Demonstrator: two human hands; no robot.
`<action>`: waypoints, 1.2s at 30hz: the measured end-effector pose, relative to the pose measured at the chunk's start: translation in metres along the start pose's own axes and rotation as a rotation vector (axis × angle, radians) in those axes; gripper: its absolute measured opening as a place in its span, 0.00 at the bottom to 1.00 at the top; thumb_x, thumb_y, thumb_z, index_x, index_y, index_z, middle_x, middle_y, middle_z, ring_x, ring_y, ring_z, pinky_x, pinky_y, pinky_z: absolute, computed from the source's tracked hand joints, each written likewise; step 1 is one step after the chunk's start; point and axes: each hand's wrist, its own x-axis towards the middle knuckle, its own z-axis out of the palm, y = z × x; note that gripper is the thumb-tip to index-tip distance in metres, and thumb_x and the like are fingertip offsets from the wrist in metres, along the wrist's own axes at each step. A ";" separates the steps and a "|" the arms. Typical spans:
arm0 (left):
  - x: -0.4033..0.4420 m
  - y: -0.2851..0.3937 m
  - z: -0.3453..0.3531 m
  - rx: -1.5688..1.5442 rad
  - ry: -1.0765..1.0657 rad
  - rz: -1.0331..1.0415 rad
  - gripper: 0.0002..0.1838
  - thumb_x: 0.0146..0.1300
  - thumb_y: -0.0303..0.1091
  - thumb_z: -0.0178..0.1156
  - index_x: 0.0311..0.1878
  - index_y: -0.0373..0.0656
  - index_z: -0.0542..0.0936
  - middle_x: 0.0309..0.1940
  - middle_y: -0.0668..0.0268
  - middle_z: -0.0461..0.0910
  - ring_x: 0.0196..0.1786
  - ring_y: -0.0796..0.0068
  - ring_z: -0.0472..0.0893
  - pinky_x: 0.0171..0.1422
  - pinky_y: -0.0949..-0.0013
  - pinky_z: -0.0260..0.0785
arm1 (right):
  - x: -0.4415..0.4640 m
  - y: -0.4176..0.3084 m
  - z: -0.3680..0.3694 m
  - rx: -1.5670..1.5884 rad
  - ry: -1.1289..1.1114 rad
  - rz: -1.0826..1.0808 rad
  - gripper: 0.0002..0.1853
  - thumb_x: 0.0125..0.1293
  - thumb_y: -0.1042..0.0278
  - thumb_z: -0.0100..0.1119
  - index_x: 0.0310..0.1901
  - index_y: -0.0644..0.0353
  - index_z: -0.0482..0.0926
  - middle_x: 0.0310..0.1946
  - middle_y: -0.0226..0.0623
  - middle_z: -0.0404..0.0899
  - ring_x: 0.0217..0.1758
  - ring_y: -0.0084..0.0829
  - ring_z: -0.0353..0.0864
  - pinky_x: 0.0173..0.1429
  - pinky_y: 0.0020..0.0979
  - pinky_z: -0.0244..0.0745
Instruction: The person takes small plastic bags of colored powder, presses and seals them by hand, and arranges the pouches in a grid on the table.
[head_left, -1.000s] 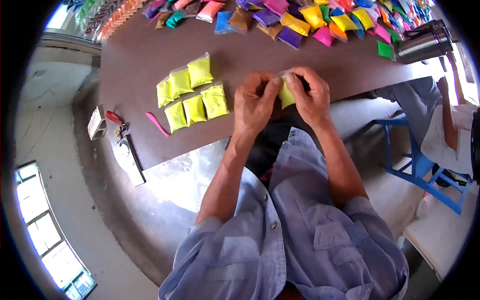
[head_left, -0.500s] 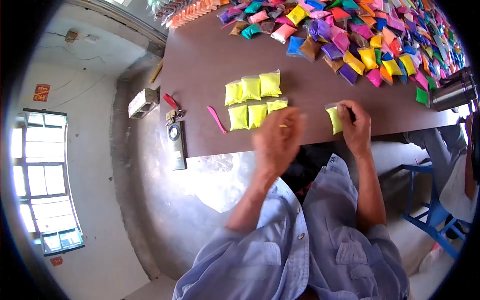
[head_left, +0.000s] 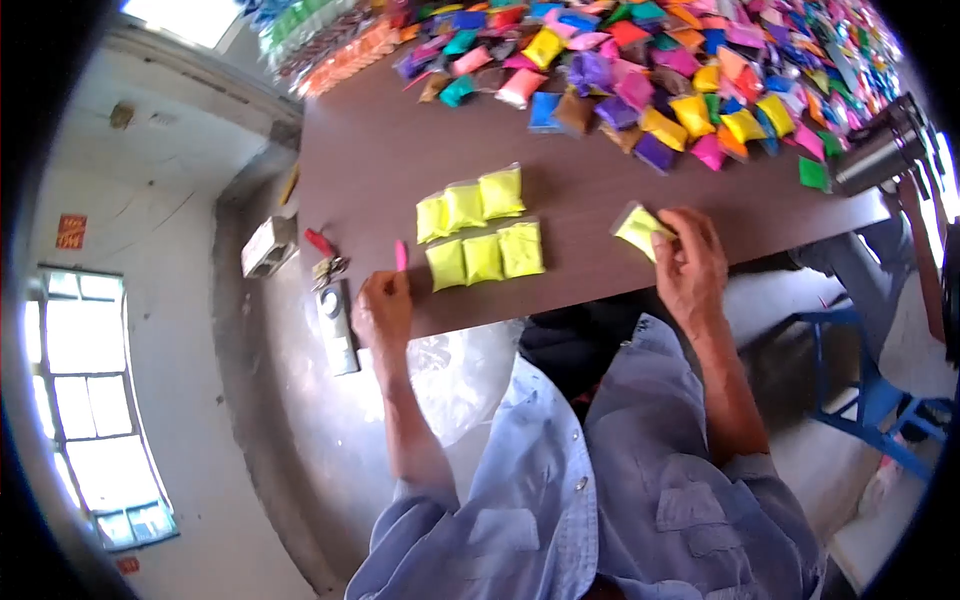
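Right grip: fingers of right hand (head_left: 694, 268) pinch yellow bag (head_left: 637, 233) above surface (head_left: 375, 150). Left hand (head_left: 383, 308) curled at pink stick (head_left: 401, 256); pinch unconfirmed, cannot tell. Step, judged: picking up stick. Next move calls for secure left hold, bag steady.

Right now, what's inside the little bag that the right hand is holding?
Something bright yellow shows through the clear bag. The right hand covers one end, so I can't see that part.
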 end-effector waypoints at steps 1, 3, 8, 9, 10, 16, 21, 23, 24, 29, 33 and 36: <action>0.001 0.003 -0.005 -0.008 -0.038 -0.002 0.08 0.65 0.38 0.67 0.36 0.43 0.87 0.32 0.59 0.86 0.37 0.53 0.85 0.43 0.54 0.75 | -0.005 0.005 0.003 0.022 0.020 -0.010 0.16 0.69 0.69 0.66 0.56 0.62 0.82 0.55 0.47 0.81 0.58 0.50 0.82 0.61 0.46 0.80; 0.002 0.008 -0.013 -0.019 -0.076 0.001 0.07 0.65 0.36 0.67 0.36 0.42 0.87 0.32 0.58 0.86 0.36 0.53 0.85 0.43 0.55 0.76 | -0.009 0.011 0.001 0.007 0.037 -0.070 0.15 0.68 0.69 0.66 0.55 0.61 0.83 0.56 0.46 0.81 0.59 0.49 0.82 0.62 0.45 0.79; 0.004 0.004 -0.014 -0.024 -0.118 -0.036 0.08 0.65 0.34 0.67 0.37 0.39 0.85 0.31 0.55 0.86 0.35 0.55 0.86 0.44 0.56 0.76 | -0.008 0.005 -0.009 -0.084 -0.078 -0.130 0.17 0.64 0.68 0.70 0.54 0.56 0.85 0.59 0.40 0.78 0.59 0.44 0.81 0.63 0.43 0.79; 0.004 0.003 -0.013 -0.038 -0.115 -0.031 0.08 0.65 0.34 0.67 0.37 0.38 0.85 0.31 0.55 0.86 0.34 0.55 0.86 0.44 0.56 0.76 | -0.008 0.004 -0.009 -0.088 -0.072 -0.123 0.17 0.64 0.68 0.70 0.54 0.56 0.85 0.59 0.40 0.78 0.59 0.44 0.81 0.63 0.43 0.79; 0.005 0.003 -0.012 -0.039 -0.118 -0.023 0.08 0.65 0.34 0.67 0.37 0.38 0.85 0.31 0.55 0.86 0.34 0.55 0.86 0.44 0.56 0.76 | -0.008 0.004 -0.010 -0.086 -0.102 -0.119 0.17 0.63 0.67 0.71 0.54 0.55 0.85 0.58 0.39 0.78 0.59 0.43 0.81 0.63 0.42 0.79; 0.002 -0.005 -0.010 0.193 -0.063 0.011 0.08 0.67 0.33 0.64 0.37 0.37 0.81 0.31 0.53 0.85 0.33 0.57 0.86 0.42 0.56 0.76 | -0.012 0.003 -0.008 -0.132 -0.101 -0.158 0.19 0.60 0.67 0.74 0.53 0.54 0.85 0.57 0.36 0.79 0.58 0.41 0.82 0.61 0.41 0.80; 0.000 0.048 -0.042 -0.646 -0.126 -0.136 0.06 0.74 0.30 0.60 0.49 0.40 0.80 0.30 0.66 0.81 0.31 0.81 0.81 0.38 0.74 0.74 | -0.019 0.006 -0.018 -0.128 -0.090 -0.119 0.18 0.58 0.68 0.75 0.52 0.54 0.86 0.55 0.35 0.79 0.57 0.40 0.82 0.60 0.42 0.80; -0.010 0.096 -0.041 -0.833 -0.223 -0.039 0.10 0.74 0.29 0.60 0.55 0.39 0.81 0.31 0.67 0.82 0.34 0.82 0.82 0.39 0.74 0.73 | -0.018 0.009 -0.019 -0.116 -0.078 -0.138 0.18 0.57 0.69 0.76 0.51 0.53 0.87 0.54 0.35 0.79 0.56 0.40 0.82 0.59 0.41 0.80; -0.018 0.120 -0.034 -0.927 -0.287 0.016 0.12 0.73 0.28 0.61 0.57 0.39 0.82 0.32 0.67 0.82 0.35 0.82 0.82 0.40 0.74 0.74 | -0.018 0.009 -0.021 -0.119 -0.076 -0.142 0.18 0.57 0.69 0.76 0.51 0.53 0.87 0.54 0.35 0.79 0.56 0.40 0.82 0.59 0.41 0.80; -0.063 0.234 0.012 -0.723 -0.451 0.264 0.07 0.67 0.24 0.65 0.47 0.37 0.85 0.36 0.54 0.87 0.37 0.65 0.88 0.43 0.67 0.78 | -0.022 0.012 -0.035 -0.158 -0.053 -0.113 0.19 0.55 0.69 0.77 0.51 0.52 0.88 0.54 0.33 0.79 0.55 0.39 0.82 0.57 0.38 0.81; -0.069 0.264 0.042 -0.722 -0.437 0.363 0.04 0.67 0.25 0.67 0.43 0.36 0.85 0.37 0.54 0.88 0.37 0.62 0.89 0.43 0.64 0.80 | -0.021 0.016 -0.042 -0.153 -0.057 -0.139 0.21 0.54 0.68 0.79 0.51 0.51 0.88 0.54 0.32 0.79 0.55 0.38 0.82 0.57 0.38 0.82; -0.070 0.274 0.051 -0.716 -0.413 0.395 0.04 0.66 0.26 0.68 0.41 0.36 0.87 0.34 0.54 0.88 0.35 0.64 0.88 0.42 0.65 0.80 | -0.022 0.021 -0.039 -0.128 -0.057 -0.154 0.22 0.53 0.66 0.80 0.52 0.51 0.87 0.55 0.31 0.79 0.54 0.38 0.82 0.56 0.39 0.82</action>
